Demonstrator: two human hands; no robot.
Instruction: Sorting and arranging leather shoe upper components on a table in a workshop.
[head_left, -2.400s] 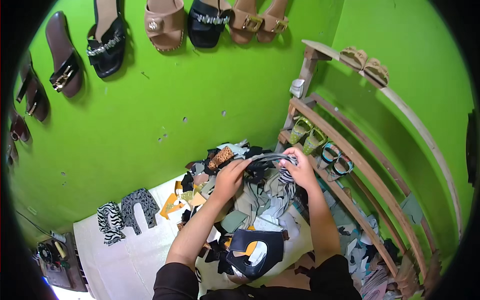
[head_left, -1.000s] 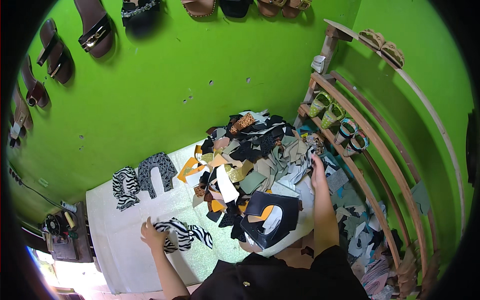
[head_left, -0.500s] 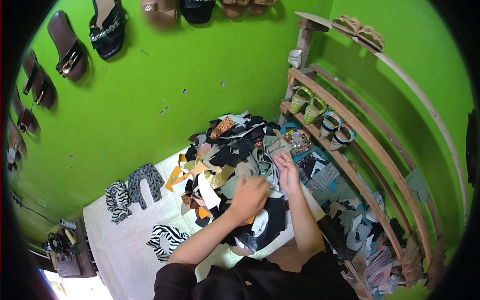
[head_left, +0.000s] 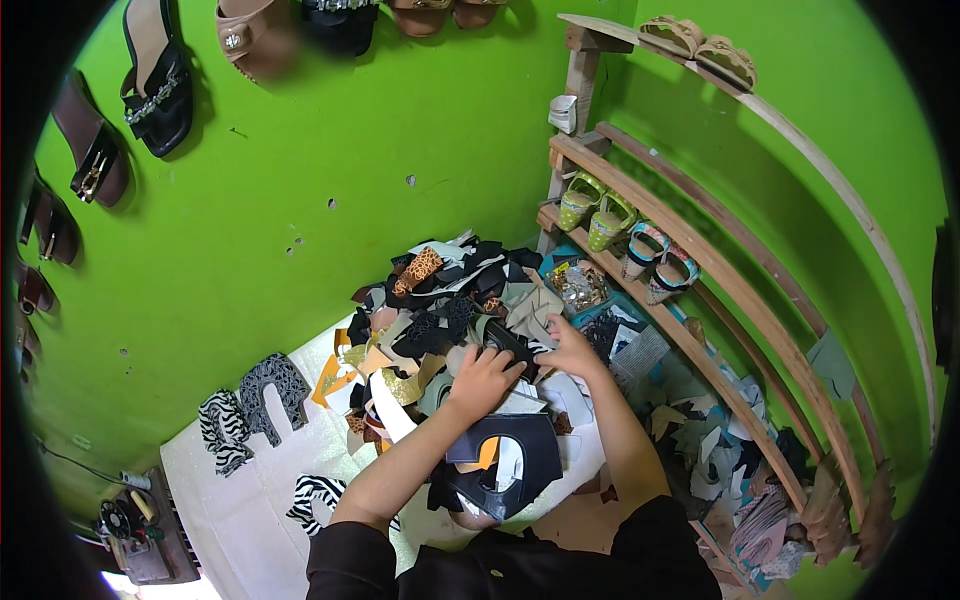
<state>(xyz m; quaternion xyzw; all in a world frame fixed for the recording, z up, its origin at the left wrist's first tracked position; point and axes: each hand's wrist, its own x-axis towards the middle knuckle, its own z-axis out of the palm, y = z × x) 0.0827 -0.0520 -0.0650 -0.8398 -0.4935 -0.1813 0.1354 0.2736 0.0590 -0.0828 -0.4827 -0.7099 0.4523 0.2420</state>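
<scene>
both hands are sunk into a heap of cut shoe pieces on the white work surface. a black piece is gripped between them: the left hand is curled over its near end, fingers folded narrow on it, and the right hand pinches its far end from the other side. how the thumbs sit cannot be told — they are hidden under the knuckles.

just beyond the fingertips the heap spreads out in black, tan, gold, cream and leopard-print scraps, unsorted as far as can be seen. just under the left wrist lies a large black cut-out panel with pale patches showing through its openings. well to the left of the left hand, apart from the heap, two zebra-striped pieces and a grey patterned one are laid out flat, and another zebra-striped piece lies beside the left forearm.

judged from this, only a handful of pieces have been set out, and the bulk of the heap is left untouched — the work looks early.

to the right of the right hand a curved wooden rack holds green sandals; finished sandals hang on the green wall beyond the heap.
</scene>
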